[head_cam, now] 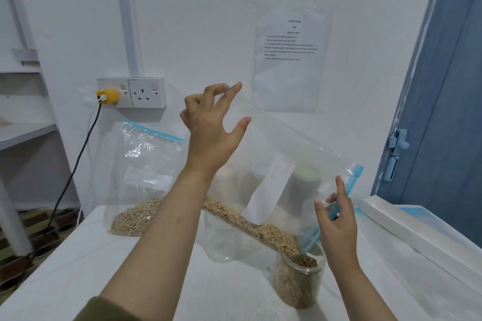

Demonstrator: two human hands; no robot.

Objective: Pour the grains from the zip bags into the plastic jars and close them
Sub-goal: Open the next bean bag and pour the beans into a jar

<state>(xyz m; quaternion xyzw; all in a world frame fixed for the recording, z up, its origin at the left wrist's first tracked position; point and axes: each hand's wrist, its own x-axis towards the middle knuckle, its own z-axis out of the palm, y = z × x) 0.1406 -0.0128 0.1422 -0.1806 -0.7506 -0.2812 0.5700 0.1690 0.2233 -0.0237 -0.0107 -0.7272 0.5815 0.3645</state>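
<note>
Head view: with your left hand (208, 125) pinching the zip bag (273, 154) corner high and your right hand (336, 221) gripping its blue mouth above the jar (297, 281), raise the corner slowly so grains funnel in.

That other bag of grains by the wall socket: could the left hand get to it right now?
Probably not yet. The left hand pinches the raised end of the pouring bag; the other bag stands just beyond its forearm with nothing between, once it lets go.

i hold my left hand (211, 122) raised high, fingers pinched; my right hand (336, 219) sits lower, fingers curled and gripping, both forearms bare.
</note>
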